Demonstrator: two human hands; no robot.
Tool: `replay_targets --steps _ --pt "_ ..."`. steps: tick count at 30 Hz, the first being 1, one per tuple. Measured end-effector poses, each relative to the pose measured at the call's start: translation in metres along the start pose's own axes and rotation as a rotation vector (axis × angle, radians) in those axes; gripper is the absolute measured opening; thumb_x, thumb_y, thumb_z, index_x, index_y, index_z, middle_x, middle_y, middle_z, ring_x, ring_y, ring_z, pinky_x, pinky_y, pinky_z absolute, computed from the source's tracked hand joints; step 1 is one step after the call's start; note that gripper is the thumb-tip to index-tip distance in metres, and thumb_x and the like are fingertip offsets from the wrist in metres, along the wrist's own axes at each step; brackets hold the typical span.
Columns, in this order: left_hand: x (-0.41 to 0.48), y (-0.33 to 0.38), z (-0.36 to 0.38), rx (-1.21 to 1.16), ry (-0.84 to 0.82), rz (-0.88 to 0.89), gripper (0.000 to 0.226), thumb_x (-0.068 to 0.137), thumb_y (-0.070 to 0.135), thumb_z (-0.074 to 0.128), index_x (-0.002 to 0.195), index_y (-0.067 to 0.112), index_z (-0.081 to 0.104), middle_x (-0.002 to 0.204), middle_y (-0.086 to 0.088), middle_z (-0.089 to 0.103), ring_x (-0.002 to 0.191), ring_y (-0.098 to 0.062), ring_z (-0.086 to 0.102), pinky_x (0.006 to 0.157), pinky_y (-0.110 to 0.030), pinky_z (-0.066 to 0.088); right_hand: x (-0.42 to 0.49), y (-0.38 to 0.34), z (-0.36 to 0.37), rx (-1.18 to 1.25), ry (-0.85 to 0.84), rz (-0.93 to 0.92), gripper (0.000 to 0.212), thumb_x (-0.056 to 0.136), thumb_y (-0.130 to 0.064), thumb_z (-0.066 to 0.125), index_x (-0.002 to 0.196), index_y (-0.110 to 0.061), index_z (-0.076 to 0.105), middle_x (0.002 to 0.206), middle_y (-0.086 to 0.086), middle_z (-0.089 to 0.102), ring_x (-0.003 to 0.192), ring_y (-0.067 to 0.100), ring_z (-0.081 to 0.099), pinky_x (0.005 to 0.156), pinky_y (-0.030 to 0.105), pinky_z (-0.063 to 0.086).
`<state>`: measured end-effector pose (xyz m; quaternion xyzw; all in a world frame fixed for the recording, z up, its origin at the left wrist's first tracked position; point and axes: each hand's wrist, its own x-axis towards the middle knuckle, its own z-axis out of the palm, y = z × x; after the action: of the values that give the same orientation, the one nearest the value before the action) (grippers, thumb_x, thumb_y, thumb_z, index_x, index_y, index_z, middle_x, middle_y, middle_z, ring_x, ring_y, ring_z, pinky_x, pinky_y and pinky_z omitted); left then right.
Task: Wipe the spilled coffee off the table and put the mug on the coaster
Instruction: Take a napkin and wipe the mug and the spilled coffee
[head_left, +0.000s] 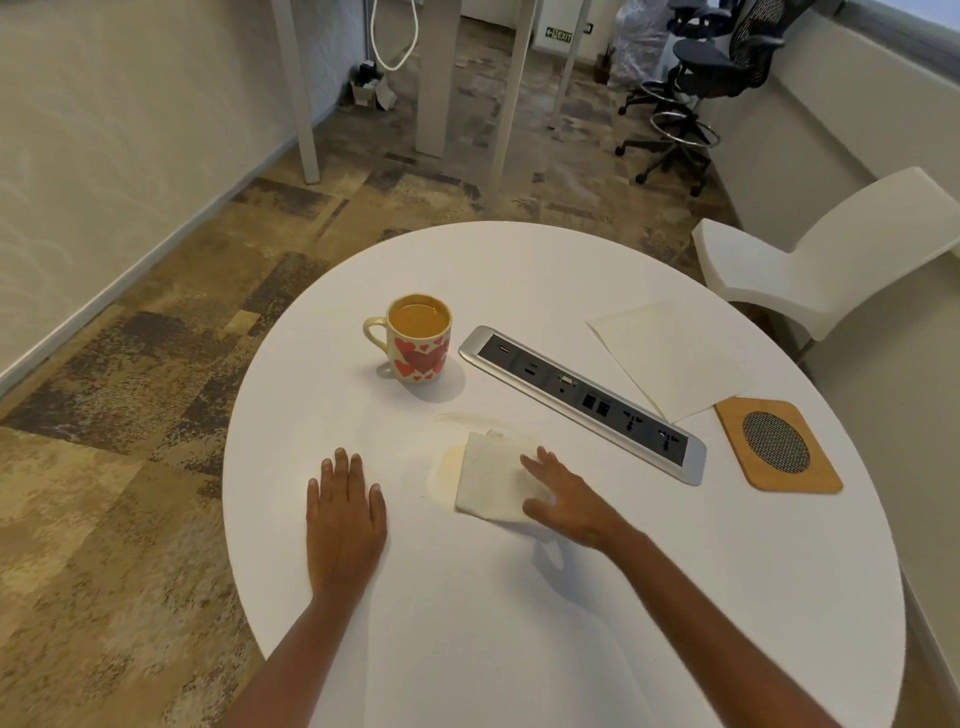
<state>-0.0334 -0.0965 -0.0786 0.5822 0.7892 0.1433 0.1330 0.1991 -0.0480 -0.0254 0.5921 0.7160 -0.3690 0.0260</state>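
- A silver power and data strip (582, 402) lies set into the bench top in front of me, running diagonally, with USB ports, a video port and sockets along its dark face.
- A white moulded chair (826, 260) stands off to my right, just beside the bench edge.
- Dark mesh office chairs (711, 67) on wheeled bases stand in the far right corner.
- A green exit sign (559, 35) sits low on the far wall.
- Mottled brown and grey carpet (130, 467) covers the floor.
- A white cable (395, 36) hangs in a loop at the far end.
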Motion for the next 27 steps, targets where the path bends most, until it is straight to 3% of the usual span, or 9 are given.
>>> replay_targets --steps 3,7,12,19,27 --pt "0.0 0.0 0.0 -0.022 0.017 -0.002 0.056 0.087 0.024 0.024 0.119 -0.012 0.053 0.126 -0.033 0.053 0.117 -0.047 0.051 0.097 -0.057 0.042 0.009 -0.027 0.03 0.024 0.122 0.119 0.064 0.096 -0.028 0.042 0.147 -0.006 0.011 0.158 0.015 -0.002 0.147 0.023 -0.001 0.116 0.028 0.005" --pt "-0.001 0.001 -0.001 -0.045 0.029 -0.004 0.055 0.086 0.023 0.025 0.117 -0.012 0.054 0.125 -0.034 0.054 0.115 -0.048 0.053 0.095 -0.058 0.043 0.027 -0.056 0.06 0.078 0.207 0.314 0.071 0.096 -0.03 0.039 0.144 0.007 0.002 0.153 0.03 -0.006 0.145 0.038 -0.006 0.118 0.038 0.001" --pt "-0.001 0.0 0.0 -0.076 0.043 -0.011 0.057 0.086 0.025 0.023 0.119 -0.012 0.053 0.127 -0.033 0.051 0.118 -0.047 0.05 0.098 -0.057 0.041 0.041 -0.076 0.07 0.158 0.357 0.497 0.077 0.094 -0.028 0.042 0.143 0.009 -0.005 0.154 0.028 -0.009 0.144 0.038 -0.008 0.118 0.045 0.003" --pt "0.0 -0.001 0.001 -0.093 0.052 -0.012 0.061 0.086 0.027 0.02 0.123 -0.01 0.05 0.131 -0.031 0.048 0.123 -0.046 0.046 0.103 -0.056 0.036 0.044 -0.075 0.081 0.17 0.441 0.501 0.072 0.093 -0.024 0.038 0.144 0.006 -0.004 0.156 0.023 -0.007 0.146 0.033 -0.006 0.119 0.042 0.001" --pt "0.0 -0.003 0.003 -0.109 0.074 -0.002 0.056 0.086 0.025 0.024 0.12 -0.01 0.053 0.128 -0.032 0.051 0.119 -0.047 0.049 0.099 -0.057 0.039 0.044 -0.051 0.083 0.015 0.455 0.373 0.057 0.095 -0.004 0.025 0.146 -0.002 0.002 0.158 0.016 -0.001 0.147 0.026 0.001 0.119 0.035 0.003"
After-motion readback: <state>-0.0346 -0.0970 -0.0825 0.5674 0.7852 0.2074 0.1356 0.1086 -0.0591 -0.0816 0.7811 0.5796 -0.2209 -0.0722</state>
